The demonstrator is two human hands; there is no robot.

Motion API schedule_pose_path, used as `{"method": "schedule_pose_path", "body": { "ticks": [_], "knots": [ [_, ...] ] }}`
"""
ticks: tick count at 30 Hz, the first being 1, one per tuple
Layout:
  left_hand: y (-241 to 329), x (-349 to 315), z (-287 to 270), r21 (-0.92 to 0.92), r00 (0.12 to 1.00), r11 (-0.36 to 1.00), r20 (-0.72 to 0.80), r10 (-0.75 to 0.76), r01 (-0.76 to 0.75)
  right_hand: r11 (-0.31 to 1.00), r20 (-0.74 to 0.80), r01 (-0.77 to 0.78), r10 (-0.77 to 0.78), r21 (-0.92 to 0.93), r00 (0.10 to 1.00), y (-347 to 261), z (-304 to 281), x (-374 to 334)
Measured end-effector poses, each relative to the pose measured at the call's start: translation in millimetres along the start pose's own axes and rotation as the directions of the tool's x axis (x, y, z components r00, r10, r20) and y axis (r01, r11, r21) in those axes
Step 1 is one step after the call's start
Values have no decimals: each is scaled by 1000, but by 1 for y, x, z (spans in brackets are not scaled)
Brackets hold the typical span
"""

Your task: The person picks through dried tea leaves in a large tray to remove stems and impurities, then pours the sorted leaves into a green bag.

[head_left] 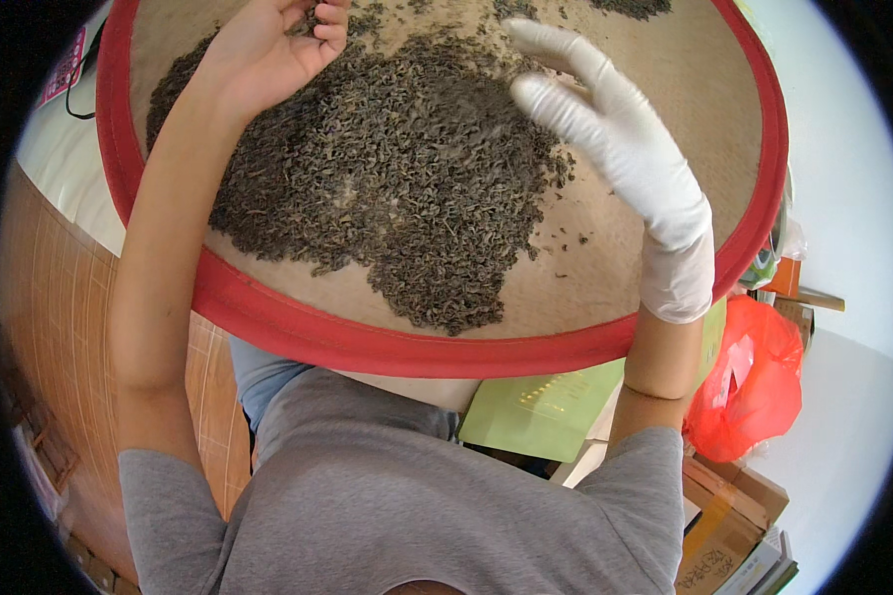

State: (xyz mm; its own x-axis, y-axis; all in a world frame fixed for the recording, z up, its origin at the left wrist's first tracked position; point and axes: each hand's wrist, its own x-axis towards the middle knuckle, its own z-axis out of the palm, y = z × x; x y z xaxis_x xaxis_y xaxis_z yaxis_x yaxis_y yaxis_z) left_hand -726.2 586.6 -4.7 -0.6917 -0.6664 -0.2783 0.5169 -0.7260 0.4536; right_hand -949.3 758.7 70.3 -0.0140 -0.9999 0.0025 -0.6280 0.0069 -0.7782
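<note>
A broad heap of dark, curled dried tea leaves [397, 178] lies on a round, shallow tray [605, 283] with a red cloth rim. My bare left hand [278, 55] is over the far left part of the heap, palm turned up and fingers curled in. Dark bits show between its fingers, but whether they are held or lie behind is unclear; the upper edge of the picture cuts off some fingertips. On the right, my right hand [605, 114] wears a white glove. Its thumb and fingers are apart at the heap's right edge, with nothing between them.
More leaves [633, 8] lie at the tray's far edge. Right of the tray are a red plastic bag [749, 382] and cardboard boxes [719, 511]. A green bag [541, 412] sits below the near rim. Wooden flooring [69, 297] shows at the left, a white wall [848, 149] at the right.
</note>
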Motion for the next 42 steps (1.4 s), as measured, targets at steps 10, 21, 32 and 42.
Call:
{"method": "schedule_pose_path", "body": {
  "ticks": [10, 21, 32, 42],
  "knots": [
    [2, 9, -19, 53, 989, 999, 150, -11, 3, 781, 80, 82, -42, -619, 996, 17, 67, -21],
    [3, 5, -14, 40, 991, 999, 129, -21, 16, 999, -167, 41, -41, -5, 985, 28, 22, -2],
    [3, 10, -22, 83, 989, 996, 147, -27, 15, 952, -101, -15, 48, 306, 994, 7, 4, -8],
    [4, 8, -23, 48, 990, 998, 135, -34, 28, 776, 82, -74, 160, -626, 984, 42, -16, -12]
  ]
}}
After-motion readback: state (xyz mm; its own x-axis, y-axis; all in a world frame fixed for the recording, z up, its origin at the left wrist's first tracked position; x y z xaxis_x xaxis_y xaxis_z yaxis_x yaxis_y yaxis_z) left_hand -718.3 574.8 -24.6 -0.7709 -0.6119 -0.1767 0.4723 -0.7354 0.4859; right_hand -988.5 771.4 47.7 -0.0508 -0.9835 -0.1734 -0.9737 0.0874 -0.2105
